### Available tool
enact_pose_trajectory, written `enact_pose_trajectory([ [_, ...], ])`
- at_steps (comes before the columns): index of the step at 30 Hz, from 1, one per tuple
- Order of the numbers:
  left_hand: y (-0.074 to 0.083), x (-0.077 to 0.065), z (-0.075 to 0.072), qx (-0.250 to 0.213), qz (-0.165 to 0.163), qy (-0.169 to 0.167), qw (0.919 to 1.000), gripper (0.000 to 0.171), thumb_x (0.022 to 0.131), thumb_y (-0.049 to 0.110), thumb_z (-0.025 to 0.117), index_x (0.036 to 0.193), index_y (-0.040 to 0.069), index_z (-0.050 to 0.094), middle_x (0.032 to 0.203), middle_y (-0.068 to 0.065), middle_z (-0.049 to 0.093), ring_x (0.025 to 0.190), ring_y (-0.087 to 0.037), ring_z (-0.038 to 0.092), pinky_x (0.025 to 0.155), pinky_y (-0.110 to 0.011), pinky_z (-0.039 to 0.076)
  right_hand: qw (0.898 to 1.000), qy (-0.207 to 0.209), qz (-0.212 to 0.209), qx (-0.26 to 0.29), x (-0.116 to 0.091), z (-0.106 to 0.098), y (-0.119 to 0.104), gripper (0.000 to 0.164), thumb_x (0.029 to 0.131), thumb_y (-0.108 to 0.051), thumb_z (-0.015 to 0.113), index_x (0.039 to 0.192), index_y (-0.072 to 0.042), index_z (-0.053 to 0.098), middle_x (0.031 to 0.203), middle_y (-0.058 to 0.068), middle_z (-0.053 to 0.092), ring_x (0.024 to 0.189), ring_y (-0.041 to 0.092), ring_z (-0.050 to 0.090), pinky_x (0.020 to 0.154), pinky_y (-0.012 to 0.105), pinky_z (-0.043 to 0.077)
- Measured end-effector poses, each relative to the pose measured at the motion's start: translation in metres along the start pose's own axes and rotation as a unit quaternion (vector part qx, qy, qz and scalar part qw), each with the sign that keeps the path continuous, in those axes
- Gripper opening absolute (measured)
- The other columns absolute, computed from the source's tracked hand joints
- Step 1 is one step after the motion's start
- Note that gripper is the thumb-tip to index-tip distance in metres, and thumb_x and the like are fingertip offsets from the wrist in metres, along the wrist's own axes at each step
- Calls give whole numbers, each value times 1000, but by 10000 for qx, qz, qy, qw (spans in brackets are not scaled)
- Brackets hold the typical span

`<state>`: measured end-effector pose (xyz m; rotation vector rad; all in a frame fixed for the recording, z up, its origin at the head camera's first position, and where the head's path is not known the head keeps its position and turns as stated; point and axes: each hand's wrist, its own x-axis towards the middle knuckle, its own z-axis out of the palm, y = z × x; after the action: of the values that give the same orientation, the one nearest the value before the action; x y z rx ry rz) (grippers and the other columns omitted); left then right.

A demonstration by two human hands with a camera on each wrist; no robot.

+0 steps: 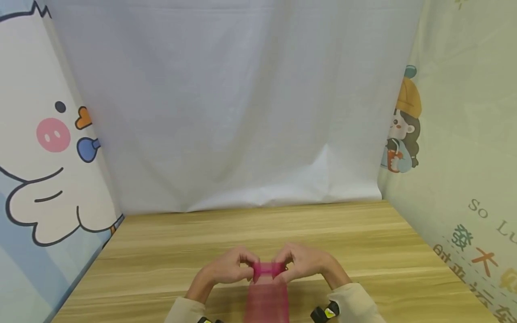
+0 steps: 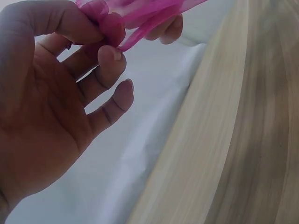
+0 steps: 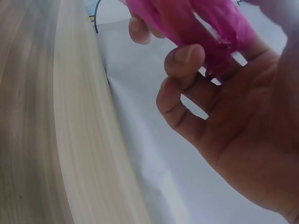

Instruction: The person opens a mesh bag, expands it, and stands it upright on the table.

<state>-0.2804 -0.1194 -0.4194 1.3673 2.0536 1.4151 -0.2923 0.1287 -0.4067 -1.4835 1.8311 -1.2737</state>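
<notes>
A sheer pink organza bag point(image 1: 267, 300) hangs between both hands at the lower middle of the head view, its body reaching down past the bottom of the frame. My left hand point(image 1: 230, 265) pinches the left side of its top edge between thumb and curled index finger. On the other side, my right hand point(image 1: 305, 264) grips the right top corner the same way. In the left wrist view the gathered pink fabric point(image 2: 154, 16) stretches away from the fingertips. A small dark pink knot point(image 3: 210, 74) dangles by the right fingers in the right wrist view.
Below the hands lies a wood-grain table point(image 1: 161, 242). A white curtain point(image 1: 226, 112) hangs along its back edge. Printed cloths flank it, a cartoon duck point(image 1: 44, 89) at left and a cartoon figure point(image 1: 404, 130) at right. Both wrists wear black straps point(image 1: 325, 312).
</notes>
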Motion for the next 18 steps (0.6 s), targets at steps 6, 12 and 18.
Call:
enact_pose_trajectory([
  [6,-2,2,-4,-415,311,-433,9977,19,94,5,53,86,1,70,76,-15,67,72,-6,61,70,-30,54,9999,27,46,-94,0,1,3,25,93,-14,65,71,-3,66,70,-2,60,66,0,48,63,18,43],
  [12,-3,5,-1,-457,239,-571,9970,41,106,24,46,78,4,69,70,-7,66,63,-5,52,64,-28,51,9999,-71,-111,71,0,2,2,22,92,-12,64,72,-3,66,69,12,61,64,0,48,61,16,41],
  [18,-4,4,2,-677,267,-545,9959,42,104,21,56,67,3,65,55,-5,42,53,0,30,51,-18,28,9999,-25,-112,-5,0,2,1,23,90,-11,66,69,-4,63,64,11,54,63,-1,42,59,16,37],
])
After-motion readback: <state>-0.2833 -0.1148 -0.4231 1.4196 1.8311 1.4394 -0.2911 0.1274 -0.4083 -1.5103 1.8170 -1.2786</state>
